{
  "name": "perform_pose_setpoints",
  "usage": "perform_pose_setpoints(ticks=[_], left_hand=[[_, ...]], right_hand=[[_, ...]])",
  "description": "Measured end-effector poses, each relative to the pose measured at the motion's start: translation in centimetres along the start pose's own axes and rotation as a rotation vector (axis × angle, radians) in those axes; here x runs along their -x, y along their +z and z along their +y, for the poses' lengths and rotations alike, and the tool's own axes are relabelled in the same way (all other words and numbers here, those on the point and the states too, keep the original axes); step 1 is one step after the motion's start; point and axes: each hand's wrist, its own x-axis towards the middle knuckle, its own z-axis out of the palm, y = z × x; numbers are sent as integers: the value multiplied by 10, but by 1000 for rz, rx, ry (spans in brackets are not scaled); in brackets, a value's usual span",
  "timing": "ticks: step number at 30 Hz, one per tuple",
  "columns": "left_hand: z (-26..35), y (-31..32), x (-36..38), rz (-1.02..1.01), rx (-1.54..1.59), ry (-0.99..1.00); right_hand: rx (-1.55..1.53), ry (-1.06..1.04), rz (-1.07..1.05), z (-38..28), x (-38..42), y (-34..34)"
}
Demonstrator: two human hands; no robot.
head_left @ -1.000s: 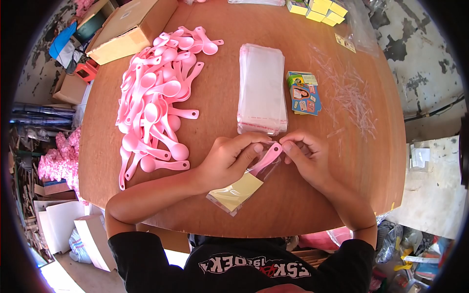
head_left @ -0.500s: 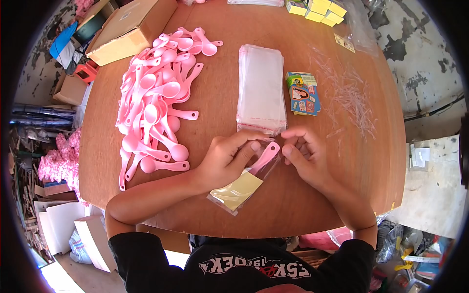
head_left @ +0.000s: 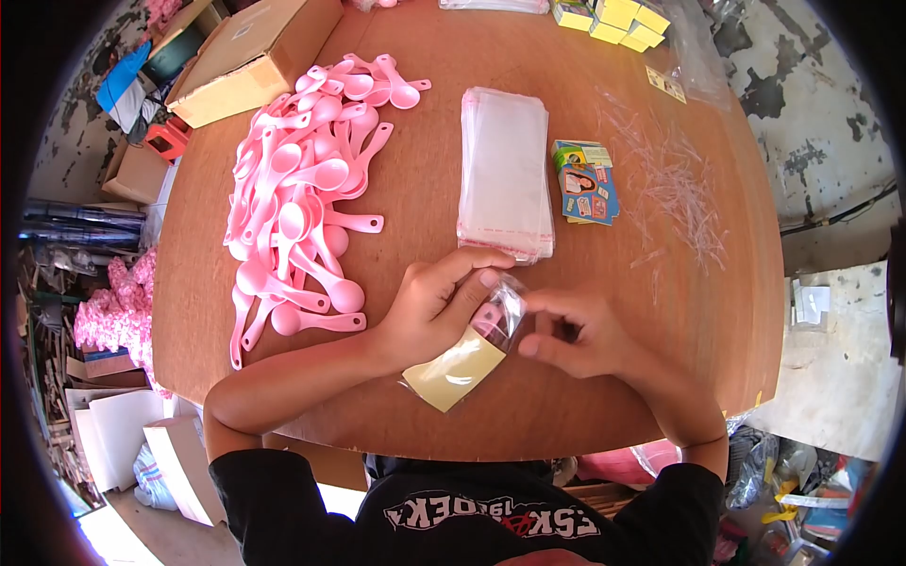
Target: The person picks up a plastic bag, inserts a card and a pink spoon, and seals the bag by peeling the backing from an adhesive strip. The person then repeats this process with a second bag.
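Note:
A clear plastic bag point(head_left: 511, 300) is pinched at its upper left side by my left hand point(head_left: 442, 307), thumb on top. Inside it, a yellow card point(head_left: 453, 372) fills the lower part, and the handle end of a pink measuring spoon point(head_left: 488, 319) shows above the card. The spoon's bowl is hidden. Beside the bag's right edge is my right hand point(head_left: 578, 330), its thumb and index finger apart and slightly blurred, the index fingertip right at the plastic. Just beyond my left fingertips lies a stack of clear bags point(head_left: 505, 174).
A heap of pink spoons point(head_left: 293, 208) spreads over the left of the wooden table point(head_left: 415, 189). Printed cards point(head_left: 587, 184) are stacked right of the bags, with thin clear plastic strips point(head_left: 675, 193) farther right. A cardboard box point(head_left: 250, 57) and yellow card bundles point(head_left: 618, 19) stand at the back.
The pink spoon has slid down deeper into the bag, its handle now lower behind the plastic. My right hand has shifted down and left to the bag's edge. The left hand keeps its hold.

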Motion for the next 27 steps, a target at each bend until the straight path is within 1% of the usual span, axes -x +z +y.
perform_pose_setpoints(ticks=[1,2,4,5,7,8,10,11,13,14,16,17,18,19,20,21,22,23,24,26,27], left_hand=[[2,-1,1,-27,27,-61],[2,-2,2,-26,26,-64],[0,-4,2,-65,0,-50],[0,-4,3,-65,0,-50],[-1,-2,2,-46,27,-58],[0,-1,1,-45,27,-57],[4,0,-1,-3,15,-13],[2,1,-2,1,15,-12],[-6,2,-1,27,68,19],[-8,4,-1,33,69,22],[-10,8,1,39,177,-2],[-9,6,1,45,181,2],[-7,2,1,-37,141,1],[-5,-1,1,-117,101,1],[0,-4,2,-106,106,7],[5,-7,2,-196,104,-33],[8,-8,3,-282,102,-72],[8,-9,2,-305,91,-20],[7,-7,3,-285,98,-10],[5,-1,3,-219,250,70],[6,-5,3,-259,227,55]], right_hand=[[-24,27,-100,-9,-1,-2],[-26,27,-102,-14,-2,-1],[-157,204,-203,-20,-2,2],[-157,204,-203,-18,-1,3],[-90,161,-132,-10,2,5],[-89,160,-132,-11,1,5],[-104,236,-14,-13,0,6],[-101,235,-17,-10,0,8],[35,19,171,3,1,13],[39,18,166,3,3,14],[-164,199,373,1,8,16],[-192,174,403,-3,4,16],[-185,173,397,-4,3,15],[-243,182,370,-5,2,14],[-300,192,341,-6,0,14],[-288,192,330,-6,-1,14],[-209,160,322,-7,-2,14],[-129,126,311,-8,-3,14],[-114,126,293,-12,-3,12],[-179,182,383,-24,-1,7],[-98,186,420,-36,-1,2]])
